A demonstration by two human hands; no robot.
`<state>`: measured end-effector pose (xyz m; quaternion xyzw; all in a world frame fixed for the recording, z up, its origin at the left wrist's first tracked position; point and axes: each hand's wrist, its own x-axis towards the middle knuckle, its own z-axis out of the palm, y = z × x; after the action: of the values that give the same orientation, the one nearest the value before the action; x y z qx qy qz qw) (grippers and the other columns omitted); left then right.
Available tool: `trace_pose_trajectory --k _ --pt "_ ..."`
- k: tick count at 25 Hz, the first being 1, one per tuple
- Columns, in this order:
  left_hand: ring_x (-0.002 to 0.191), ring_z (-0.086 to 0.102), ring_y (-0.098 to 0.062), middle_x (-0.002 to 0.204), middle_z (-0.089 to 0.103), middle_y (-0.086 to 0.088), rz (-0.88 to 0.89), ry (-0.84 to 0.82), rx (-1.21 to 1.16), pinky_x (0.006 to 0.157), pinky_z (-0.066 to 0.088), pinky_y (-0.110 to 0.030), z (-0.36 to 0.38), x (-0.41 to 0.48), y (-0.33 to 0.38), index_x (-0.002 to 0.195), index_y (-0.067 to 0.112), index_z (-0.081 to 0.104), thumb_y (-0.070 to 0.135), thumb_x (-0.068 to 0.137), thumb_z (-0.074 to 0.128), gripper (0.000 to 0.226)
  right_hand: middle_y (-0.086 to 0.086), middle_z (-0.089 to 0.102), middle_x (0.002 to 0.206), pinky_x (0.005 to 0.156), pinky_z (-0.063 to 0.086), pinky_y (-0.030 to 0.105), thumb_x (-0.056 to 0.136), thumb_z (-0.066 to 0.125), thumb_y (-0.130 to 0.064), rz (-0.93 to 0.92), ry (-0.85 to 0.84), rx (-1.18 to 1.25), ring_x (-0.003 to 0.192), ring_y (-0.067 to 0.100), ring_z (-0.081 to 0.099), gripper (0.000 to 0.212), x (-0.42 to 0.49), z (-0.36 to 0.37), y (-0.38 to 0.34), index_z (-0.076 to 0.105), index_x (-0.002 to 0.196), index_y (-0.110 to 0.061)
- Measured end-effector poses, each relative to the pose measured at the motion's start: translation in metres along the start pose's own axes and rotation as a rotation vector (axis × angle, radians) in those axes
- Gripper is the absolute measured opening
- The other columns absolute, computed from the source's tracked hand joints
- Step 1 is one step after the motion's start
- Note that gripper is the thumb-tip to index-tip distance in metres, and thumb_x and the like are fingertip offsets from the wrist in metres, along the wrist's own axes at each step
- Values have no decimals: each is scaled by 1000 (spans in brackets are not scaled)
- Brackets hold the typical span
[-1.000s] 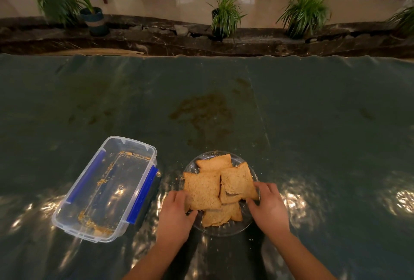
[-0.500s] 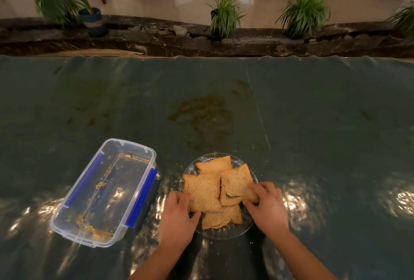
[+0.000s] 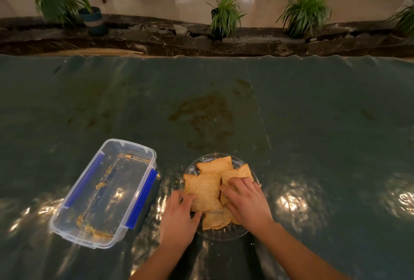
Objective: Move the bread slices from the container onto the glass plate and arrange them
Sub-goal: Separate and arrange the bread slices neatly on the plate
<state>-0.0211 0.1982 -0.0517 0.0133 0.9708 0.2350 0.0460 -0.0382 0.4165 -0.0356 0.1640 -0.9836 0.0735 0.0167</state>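
Note:
Several brown bread slices (image 3: pixel 205 187) lie overlapping on a round glass plate (image 3: pixel 197 165) near the table's front edge. My left hand (image 3: pixel 179 219) pinches the near-left corner of the big left slice. My right hand (image 3: pixel 246 201) lies flat on the right slice (image 3: pixel 237 172), fingers spread and pressing on it. The clear plastic container (image 3: pixel 103 192) with blue side clips stands to the left of the plate and holds only crumbs.
A dark green glossy cloth (image 3: pixel 313 122) covers the table, with a brown stain beyond the plate. Behind the far edge runs a dark stone ledge with potted plants (image 3: pixel 224 15). Loose crumbs lie around the plate.
My right hand has moved from the plate's right rim inward onto the right slice. My left hand has shifted slightly up along the left slice's corner.

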Motion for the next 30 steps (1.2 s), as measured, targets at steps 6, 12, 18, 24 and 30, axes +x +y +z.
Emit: trace_pose_trajectory --k 6,12,18,24,30 --pt "110 46 -10 120 45 5 7 -1 5 95 51 -32 1 0 0 119 31 59 43 80 70 42 -4 68 111 77 55 36 81 67 -31 -63 122 44 94 17 63 18 -15 8 7 71 98 -27" --pt "114 46 -11 124 44 5 7 -27 0 96 51 -33 0 0 -1 121 32 56 45 81 67 43 -6 63 122 89 52 36 84 65 -37 -67 103 80 107 16 57 21 -23 15 5 67 103 -30" --pt "119 45 -13 128 44 6 19 25 -109 98 44 -30 -2 2 -1 121 27 56 32 77 71 47 0 58 128 98 48 38 81 71 -32 312 194 280 117 19 50 46 -34 16 21 59 123 -18" --pt "130 39 -20 141 44 -1 -40 -24 -138 111 37 -45 -3 5 6 130 21 54 28 78 68 54 2 67 113 91 48 36 80 75 -27 460 153 295 106 24 53 38 -29 17 25 65 115 -14" --pt "128 41 -18 139 46 -1 -63 -32 -177 111 37 -43 -5 6 6 129 21 55 25 79 68 52 0 63 110 87 49 36 83 69 -29 516 140 328 101 21 49 34 -16 9 32 64 114 -15"
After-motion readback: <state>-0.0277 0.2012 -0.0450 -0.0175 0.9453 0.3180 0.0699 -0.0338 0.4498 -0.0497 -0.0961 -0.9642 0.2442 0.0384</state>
